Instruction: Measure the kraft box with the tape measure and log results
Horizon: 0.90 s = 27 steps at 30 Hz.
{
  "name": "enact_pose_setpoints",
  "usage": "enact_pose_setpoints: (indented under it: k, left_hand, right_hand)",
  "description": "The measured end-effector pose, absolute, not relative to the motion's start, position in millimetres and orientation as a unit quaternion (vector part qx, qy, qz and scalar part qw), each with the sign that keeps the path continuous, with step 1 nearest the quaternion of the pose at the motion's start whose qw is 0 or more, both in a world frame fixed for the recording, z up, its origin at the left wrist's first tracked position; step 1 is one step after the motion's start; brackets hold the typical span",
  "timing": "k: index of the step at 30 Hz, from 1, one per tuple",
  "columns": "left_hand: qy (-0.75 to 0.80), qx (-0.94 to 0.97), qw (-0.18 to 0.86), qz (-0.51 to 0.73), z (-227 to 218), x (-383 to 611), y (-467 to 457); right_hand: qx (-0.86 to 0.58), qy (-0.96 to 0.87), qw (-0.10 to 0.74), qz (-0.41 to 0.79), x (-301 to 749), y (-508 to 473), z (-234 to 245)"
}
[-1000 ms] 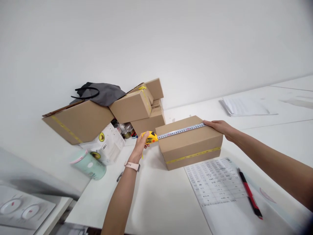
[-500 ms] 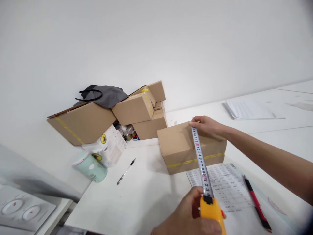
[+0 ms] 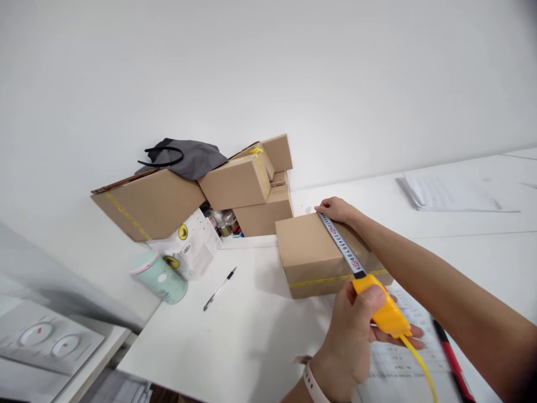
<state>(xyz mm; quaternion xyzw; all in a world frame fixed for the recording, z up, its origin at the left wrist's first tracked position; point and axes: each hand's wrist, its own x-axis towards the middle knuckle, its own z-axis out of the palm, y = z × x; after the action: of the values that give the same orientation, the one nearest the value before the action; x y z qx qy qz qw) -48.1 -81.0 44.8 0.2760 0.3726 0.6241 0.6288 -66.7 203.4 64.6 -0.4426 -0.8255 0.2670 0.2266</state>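
Observation:
My left hand (image 3: pixel 348 338), with a pale band at the wrist, is closed around the yellow case of a tape measure (image 3: pixel 384 308). A yellow strap hangs from the case. The blade (image 3: pixel 340 242) runs slantwise over the top of a brown cardboard box (image 3: pixel 300 240) with yellow tape along its side. At the box's far edge, my right hand (image 3: pixel 337 210) pinches the end of the blade; its fingertips are partly hidden. Beneath the left hand lies a printed sheet (image 3: pixel 394 364), half covered. A red and black pen (image 3: pixel 455 364) rests on it.
Several cardboard boxes (image 3: pixel 235 187) are stacked against the wall, a grey cloth bag (image 3: pixel 195 159) on top. A white carton (image 3: pixel 197 249) and a mint-green tumbler (image 3: pixel 161 280) stand at the table's left. A clear pen (image 3: pixel 220 288) lies nearby. Papers (image 3: pixel 453 193) lie at back right.
My left hand has brought the tape case up and closer to the box, and less blade is out. My right hand still holds the blade's end at the far edge.

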Motion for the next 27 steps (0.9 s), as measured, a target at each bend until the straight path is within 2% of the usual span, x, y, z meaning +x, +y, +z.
enact_pose_setpoints:
  k: [6, 10, 13, 16, 18, 22, 27]
  left_hand:
    - [0.375, 0.266, 0.635, 0.621, 42.6, -40.7, -80.9]
    - [0.392, 0.3, 0.613, 0.617, 41.3, -49.9, -95.5]
    - [0.456, 0.329, 0.539, 0.627, 30.5, -69.6, -125.8]
    - [0.563, 0.343, 0.394, 0.641, 12.8, -97.3, -152.9]
    - [0.6, 0.335, 0.343, 0.641, 2.2, -114.7, -159.5]
    - [0.569, 0.325, 0.385, 0.65, -2.4, -139.3, -148.2]
    - [0.544, 0.358, 0.366, 0.665, 30.4, -164.0, -125.1]
  right_hand:
    - [-0.42, -0.819, 0.236, 0.312, -65.1, 203.8, 62.4]
    - [-0.402, -0.793, 0.278, 0.362, -55.3, 198.2, 73.4]
    - [-0.398, -0.74, 0.365, 0.401, -20.8, 191.8, 76.1]
    - [-0.444, -0.643, 0.475, 0.405, 31.1, 175.5, 59.1]
    - [-0.485, -0.638, 0.46, 0.382, 62.3, 158.3, 40.6]
    - [-0.488, -0.678, 0.392, 0.385, 89.1, 120.2, 19.9]
    - [-0.47, -0.732, 0.375, 0.318, 73.9, 103.3, 57.7]
